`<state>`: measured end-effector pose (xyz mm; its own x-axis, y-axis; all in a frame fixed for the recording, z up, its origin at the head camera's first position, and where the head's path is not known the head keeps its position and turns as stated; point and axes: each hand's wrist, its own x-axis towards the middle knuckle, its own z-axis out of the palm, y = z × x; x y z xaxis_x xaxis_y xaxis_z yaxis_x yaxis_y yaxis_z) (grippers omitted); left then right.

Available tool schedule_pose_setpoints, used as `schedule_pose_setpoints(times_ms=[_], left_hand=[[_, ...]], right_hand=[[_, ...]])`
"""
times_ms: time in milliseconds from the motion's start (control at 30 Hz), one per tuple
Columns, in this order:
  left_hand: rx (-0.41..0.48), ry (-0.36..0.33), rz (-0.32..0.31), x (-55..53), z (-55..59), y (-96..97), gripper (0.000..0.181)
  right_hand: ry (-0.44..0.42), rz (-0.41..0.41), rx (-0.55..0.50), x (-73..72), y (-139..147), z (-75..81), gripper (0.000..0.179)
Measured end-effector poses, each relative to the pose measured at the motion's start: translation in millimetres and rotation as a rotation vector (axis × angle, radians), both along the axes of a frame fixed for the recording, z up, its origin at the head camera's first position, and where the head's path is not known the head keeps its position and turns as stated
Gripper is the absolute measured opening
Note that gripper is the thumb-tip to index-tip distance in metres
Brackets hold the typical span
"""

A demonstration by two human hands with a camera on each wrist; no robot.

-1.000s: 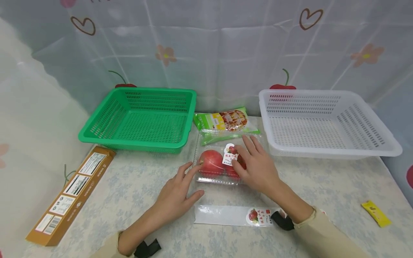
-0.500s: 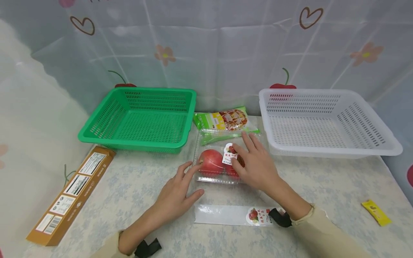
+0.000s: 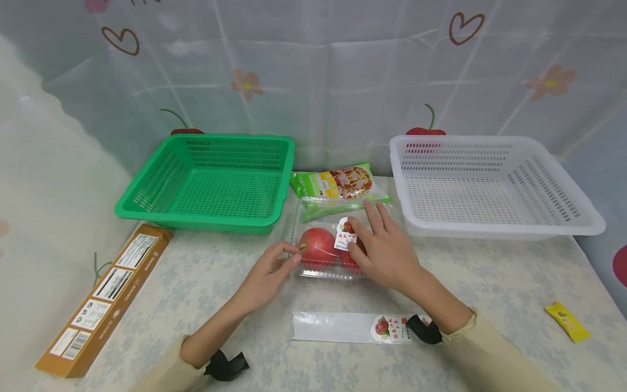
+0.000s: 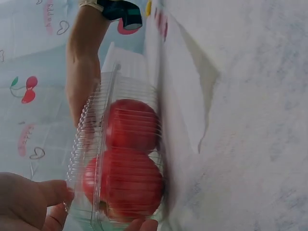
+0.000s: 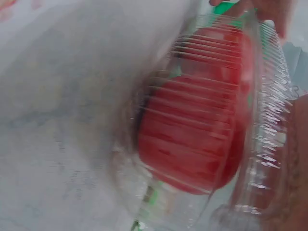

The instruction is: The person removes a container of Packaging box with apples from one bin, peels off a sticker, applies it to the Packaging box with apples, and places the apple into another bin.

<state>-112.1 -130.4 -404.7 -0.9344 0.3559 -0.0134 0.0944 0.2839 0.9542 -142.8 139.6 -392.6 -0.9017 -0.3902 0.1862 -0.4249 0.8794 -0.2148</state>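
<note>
A clear plastic clamshell box [image 3: 320, 272] with red apples [image 3: 318, 246] inside lies mid-table in the head view. Its lid bears a white sticker [image 3: 345, 234] with apple print. At the box's front left corner, my left hand [image 3: 264, 277] pinches the edge between thumb and fingers. In the left wrist view, the thumb and fingertips meet the rim and side of the box. My right hand [image 3: 389, 253] rests on the lid with fingers spread, beside the sticker, partly hiding an apple. The right wrist view shows one red apple [image 5: 192, 134] through ribbed plastic.
A green basket [image 3: 203, 222] stands back left and a white basket [image 3: 499, 228] back right. Between them lies a green food packet [image 3: 333, 185]. A sticker strip [image 3: 338, 328] lies in front, a brown carton [image 3: 105, 299] at left, a small yellow packet [image 3: 567, 322] at right.
My left thumb has moved up toward the index finger at the box corner, and the fingers have curled in. My right hand stays nearly still on the lid.
</note>
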Motion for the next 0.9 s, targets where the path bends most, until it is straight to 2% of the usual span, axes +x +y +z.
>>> schedule_pose_setpoints(times_ms=[100,167,233,333,400,467,567,767,833,900], left_hand=[[0.076,-0.109,0.040,-5.4,3.1,-1.0,0.019],[0.138,-0.199,0.068,-8.8,5.8,-1.1,0.030],[0.204,-0.281,0.096,-11.7,7.8,-0.6,0.050],[0.282,-0.384,0.105,-14.0,8.2,1.0,0.078],[0.329,-0.448,0.111,-14.4,6.3,2.2,0.086],[0.358,-0.500,0.107,-14.6,3.5,3.0,0.086],[0.345,-0.530,0.104,-15.4,-1.5,3.2,0.082],[0.229,-0.526,0.056,-18.0,-8.1,1.3,0.085],[0.236,-0.546,0.058,-18.1,-8.5,0.5,0.087],[0.261,-0.571,0.065,-18.2,-8.4,0.1,0.088]], right_hand=[[-0.077,-0.010,0.043,-0.9,-2.3,4.8,0.056],[-0.086,-0.012,0.046,-1.3,-3.0,6.4,0.056],[-0.074,-0.015,0.030,-1.5,-2.9,6.4,0.055],[-0.029,-0.011,-0.003,-1.1,-2.0,4.2,0.053],[-0.002,-0.006,-0.037,-0.7,-1.3,2.5,0.051],[0.021,-0.004,-0.084,-0.6,-0.6,0.9,0.050],[0.051,-0.008,-0.218,-0.4,0.7,-1.9,0.047],[0.192,-0.011,-0.595,7.5,6.3,-2.9,0.037],[0.229,-0.023,-0.719,12.4,10.3,-0.2,0.033],[0.217,-0.058,-0.833,19.4,15.9,4.7,0.030]])
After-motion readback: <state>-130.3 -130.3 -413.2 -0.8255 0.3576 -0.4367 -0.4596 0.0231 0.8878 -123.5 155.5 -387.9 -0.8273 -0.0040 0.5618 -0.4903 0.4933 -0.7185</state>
